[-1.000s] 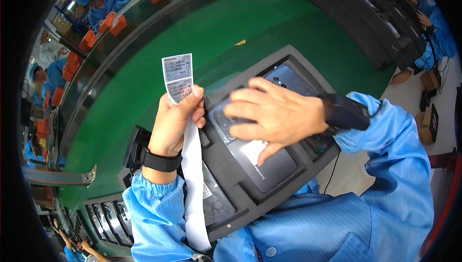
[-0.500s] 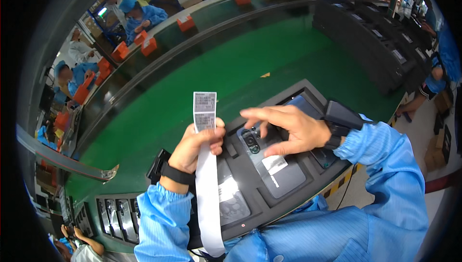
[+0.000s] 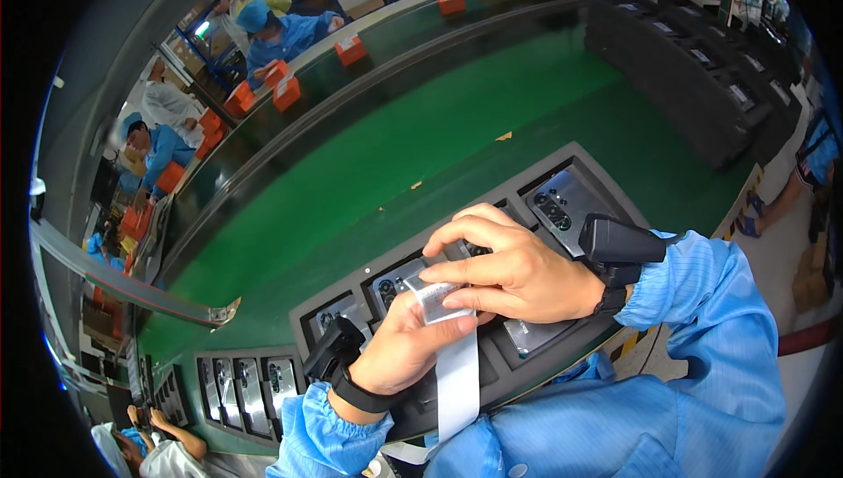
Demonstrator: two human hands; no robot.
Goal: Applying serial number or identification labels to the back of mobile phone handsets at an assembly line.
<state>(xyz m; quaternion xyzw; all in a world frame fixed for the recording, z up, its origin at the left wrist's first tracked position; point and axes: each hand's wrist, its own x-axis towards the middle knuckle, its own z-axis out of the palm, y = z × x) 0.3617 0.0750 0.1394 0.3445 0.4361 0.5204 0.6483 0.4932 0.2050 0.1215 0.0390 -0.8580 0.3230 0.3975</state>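
White label (image 3: 436,295) is pinched between both hands, left (image 3: 406,348) and right (image 3: 514,269), over a phone tray (image 3: 562,175); it is best peeled slowly, kept flat.

Factory assembly line: green conveyor belt (image 3: 369,171), phone trays (image 3: 562,215), blue-smocked workers (image 3: 281,30).

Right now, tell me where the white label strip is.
Head view, low centre: the white label strip hangs between both hands, pinched by the left hand and right hand over the dark tray.
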